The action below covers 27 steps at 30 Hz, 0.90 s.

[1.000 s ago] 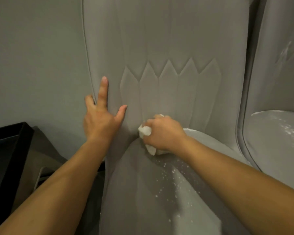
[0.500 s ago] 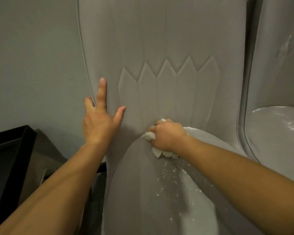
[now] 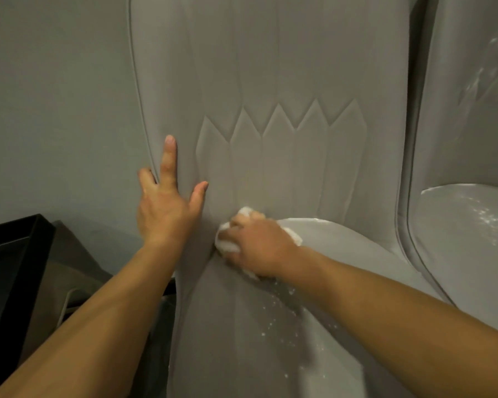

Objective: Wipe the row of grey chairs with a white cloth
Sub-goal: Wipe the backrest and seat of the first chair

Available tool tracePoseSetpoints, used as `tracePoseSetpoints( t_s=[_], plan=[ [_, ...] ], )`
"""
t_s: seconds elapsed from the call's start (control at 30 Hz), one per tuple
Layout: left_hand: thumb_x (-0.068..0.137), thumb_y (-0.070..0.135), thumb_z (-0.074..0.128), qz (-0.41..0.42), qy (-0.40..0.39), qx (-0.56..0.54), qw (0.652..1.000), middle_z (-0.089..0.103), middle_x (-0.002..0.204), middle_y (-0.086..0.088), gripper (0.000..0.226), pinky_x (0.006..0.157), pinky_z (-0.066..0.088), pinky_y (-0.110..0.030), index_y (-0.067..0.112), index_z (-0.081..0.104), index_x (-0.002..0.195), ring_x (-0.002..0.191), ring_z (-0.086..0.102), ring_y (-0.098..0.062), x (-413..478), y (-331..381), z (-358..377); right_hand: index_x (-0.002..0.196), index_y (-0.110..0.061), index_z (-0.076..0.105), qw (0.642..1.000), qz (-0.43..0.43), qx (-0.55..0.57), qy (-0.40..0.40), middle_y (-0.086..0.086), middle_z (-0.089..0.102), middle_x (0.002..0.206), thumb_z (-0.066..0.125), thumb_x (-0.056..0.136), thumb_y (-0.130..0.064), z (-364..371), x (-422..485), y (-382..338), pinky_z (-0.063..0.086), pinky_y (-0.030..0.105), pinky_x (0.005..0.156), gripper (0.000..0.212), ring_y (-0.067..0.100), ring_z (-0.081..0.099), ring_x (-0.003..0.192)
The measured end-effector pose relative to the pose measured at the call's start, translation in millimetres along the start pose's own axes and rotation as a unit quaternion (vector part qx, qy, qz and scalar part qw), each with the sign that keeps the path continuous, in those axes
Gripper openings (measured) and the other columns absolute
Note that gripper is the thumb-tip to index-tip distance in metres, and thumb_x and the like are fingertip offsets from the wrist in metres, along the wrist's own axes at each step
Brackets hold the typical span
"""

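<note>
A grey chair [image 3: 285, 90] with a quilted zigzag backrest fills the middle of the head view. My right hand [image 3: 256, 245] grips a bunched white cloth [image 3: 227, 244] and presses it into the crease where the backrest meets the seat. My left hand [image 3: 167, 205] lies flat against the backrest's left edge, fingers spread and straight. White specks dot the seat [image 3: 270, 334] below my right forearm. A second grey chair [image 3: 469, 214] stands right beside it on the right, its seat speckled white too.
A plain grey wall [image 3: 55, 104] rises to the left of the chair. A black box or frame [image 3: 15, 254] sits low at the left, with a brown surface [image 3: 75, 262] between it and the chair.
My right hand with the cloth has slid back and forth along the seat crease, ending a little left of half a second ago. My left hand has stayed on the backrest edge.
</note>
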<state>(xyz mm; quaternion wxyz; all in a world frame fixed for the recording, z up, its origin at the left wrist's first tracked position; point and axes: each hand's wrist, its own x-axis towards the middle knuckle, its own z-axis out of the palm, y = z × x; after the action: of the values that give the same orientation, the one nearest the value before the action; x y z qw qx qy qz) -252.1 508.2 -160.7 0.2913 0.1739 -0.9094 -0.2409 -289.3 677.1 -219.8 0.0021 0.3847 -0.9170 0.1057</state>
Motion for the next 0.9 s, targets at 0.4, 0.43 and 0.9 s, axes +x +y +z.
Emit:
tracePoseSetpoints(
  t_s=[0.4, 0.43, 0.9],
  plan=[
    [0.088, 0.050, 0.069, -0.001, -0.002, -0.007, 1.000, 0.039, 0.134, -0.023, 0.096, 0.087, 0.046, -0.058, 0.051, 0.003, 0.157, 0.104, 0.054, -0.050, 3, -1, -2, 0.125, -0.040, 0.057, 0.989, 0.144, -0.013, -0.033, -0.004, 0.054, 0.124, 0.046, 0.091, -0.046, -7, -25, 48, 0.041, 0.041, 0.096, 0.036, 0.024, 0.041, 0.124],
    [0.088, 0.051, 0.069, -0.006, -0.001, -0.006, 1.000, 0.039, 0.135, -0.023, 0.096, 0.087, 0.046, -0.058, 0.052, 0.003, 0.157, 0.104, 0.054, -0.051, 3, -1, -2, 0.124, -0.039, 0.057, 0.984, 0.174, -0.012, -0.037, -0.005, 0.054, 0.124, 0.048, 0.090, -0.045, -10, -34, 59, 0.041, 0.041, 0.096, 0.036, 0.024, 0.041, 0.125],
    [0.088, 0.042, 0.074, 0.006, 0.020, -0.027, 0.999, 0.041, 0.123, -0.026, 0.094, 0.079, 0.046, -0.059, 0.045, 0.013, 0.159, 0.093, 0.055, -0.051, 1, -1, 2, 0.117, -0.034, 0.060, 0.998, -0.005, -0.036, 0.046, -0.004, 0.053, 0.121, 0.063, 0.089, -0.036, -15, -26, 1, 0.052, 0.044, 0.082, 0.028, 0.029, 0.044, 0.116]
  ],
)
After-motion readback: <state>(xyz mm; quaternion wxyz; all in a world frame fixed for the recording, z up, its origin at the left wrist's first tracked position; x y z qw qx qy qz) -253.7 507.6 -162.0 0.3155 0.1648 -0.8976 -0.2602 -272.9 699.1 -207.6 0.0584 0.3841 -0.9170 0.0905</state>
